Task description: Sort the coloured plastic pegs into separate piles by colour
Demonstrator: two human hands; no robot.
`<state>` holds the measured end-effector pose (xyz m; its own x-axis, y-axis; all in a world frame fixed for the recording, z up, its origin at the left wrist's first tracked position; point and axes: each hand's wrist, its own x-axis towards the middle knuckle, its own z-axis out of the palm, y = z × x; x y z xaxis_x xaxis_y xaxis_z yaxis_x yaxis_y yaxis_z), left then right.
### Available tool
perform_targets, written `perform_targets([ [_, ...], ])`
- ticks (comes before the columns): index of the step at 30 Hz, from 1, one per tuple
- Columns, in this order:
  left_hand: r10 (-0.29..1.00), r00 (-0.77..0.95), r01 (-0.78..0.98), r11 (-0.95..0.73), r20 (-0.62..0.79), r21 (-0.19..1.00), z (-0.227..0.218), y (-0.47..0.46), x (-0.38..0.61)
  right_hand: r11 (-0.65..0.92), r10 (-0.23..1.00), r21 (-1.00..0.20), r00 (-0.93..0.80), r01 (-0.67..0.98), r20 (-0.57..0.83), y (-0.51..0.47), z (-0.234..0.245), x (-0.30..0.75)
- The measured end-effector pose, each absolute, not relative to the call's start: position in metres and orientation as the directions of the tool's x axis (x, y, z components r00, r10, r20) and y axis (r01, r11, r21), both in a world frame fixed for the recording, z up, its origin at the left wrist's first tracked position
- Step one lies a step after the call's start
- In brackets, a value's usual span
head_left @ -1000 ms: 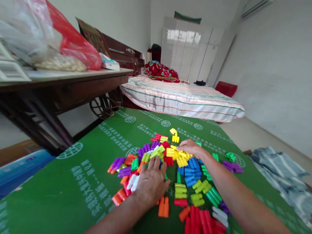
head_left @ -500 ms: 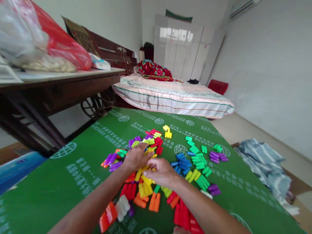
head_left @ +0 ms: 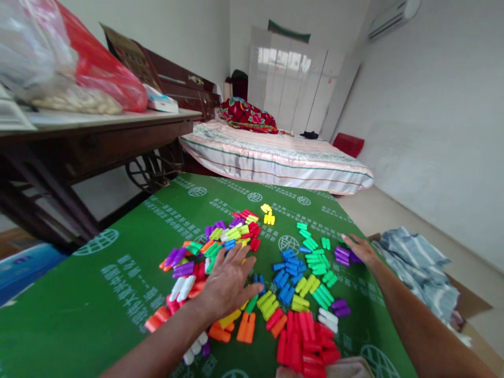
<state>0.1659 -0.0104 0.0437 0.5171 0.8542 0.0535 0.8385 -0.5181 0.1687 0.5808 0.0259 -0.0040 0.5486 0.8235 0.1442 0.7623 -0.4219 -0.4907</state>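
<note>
Brightly coloured plastic pieces, like short tubes joined side by side, lie in colour groups on a green printed board. My left hand (head_left: 228, 278) rests palm down with fingers spread over the left pile, hiding most of the yellow pieces (head_left: 230, 318). At the right, my right hand (head_left: 361, 249) reaches with extended fingers over a spot beside the purple pieces (head_left: 342, 255); a little green shows at its fingertips. Between the hands lie blue pieces (head_left: 289, 269) and green pieces (head_left: 318, 261). Red pieces (head_left: 295, 338) are heaped nearest me.
The green board (head_left: 129, 236) spans the area before me. A dark wooden table (head_left: 118, 139) with plastic bags (head_left: 106, 79) stands at the left. Beyond is a bed (head_left: 268, 152); crumpled striped cloth (head_left: 413, 268) lies right of the board.
My right hand has left the middle pile and moved right, over the green pieces near the purple ones. My left hand has come nearer, its fingers now spread. The view has shifted slightly.
</note>
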Motion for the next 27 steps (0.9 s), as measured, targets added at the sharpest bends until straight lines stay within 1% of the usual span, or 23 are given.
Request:
perform_targets([
  [3, 0.791, 0.612, 0.771, -0.599, 0.010, 0.218, 0.040, -0.031, 0.174, -0.335, 0.882, -0.566, 0.462, 0.753, 0.092, 0.019, -0.019, 0.574],
  [5, 0.748, 0.663, 0.727, -0.638, -0.022, 0.253, 0.038, -0.043, 0.179, -0.286, 0.901, -0.611, 0.423, 0.738, 0.089, 0.016, -0.027, 0.557],
  [9, 0.651, 0.753, 0.645, -0.703, -0.094, 0.301, 0.031, -0.061, 0.190, -0.243, 0.904, -0.688, 0.416, 0.684, 0.094, 0.012, -0.039, 0.513],
  [11, 0.631, 0.769, 0.627, -0.714, -0.101, 0.312, 0.026, -0.066, 0.195, -0.232, 0.905, -0.728, 0.418, 0.645, 0.082, 0.010, -0.039, 0.492],
  [13, 0.654, 0.752, 0.644, -0.701, -0.085, 0.308, 0.020, -0.070, 0.200, -0.222, 0.909, -0.768, 0.412, 0.600, 0.059, 0.009, -0.036, 0.470],
  [17, 0.752, 0.658, 0.735, -0.632, -0.034, 0.246, 0.010, -0.075, 0.207, -0.214, 0.924, -0.836, 0.381, 0.506, -0.006, 0.012, -0.022, 0.427],
  [20, 0.797, 0.603, 0.781, -0.584, -0.022, 0.222, 0.008, -0.081, 0.208, -0.225, 0.939, -0.873, 0.335, 0.433, -0.076, 0.017, -0.008, 0.397],
  [24, 0.815, 0.579, 0.793, -0.561, -0.010, 0.236, 0.008, -0.090, 0.208, -0.275, 0.950, -0.889, 0.247, 0.365, -0.193, 0.025, 0.006, 0.358],
  [27, 0.803, 0.596, 0.772, -0.580, 0.022, 0.260, 0.012, -0.097, 0.206, -0.290, 0.953, -0.890, 0.190, 0.352, -0.235, 0.030, 0.013, 0.332],
])
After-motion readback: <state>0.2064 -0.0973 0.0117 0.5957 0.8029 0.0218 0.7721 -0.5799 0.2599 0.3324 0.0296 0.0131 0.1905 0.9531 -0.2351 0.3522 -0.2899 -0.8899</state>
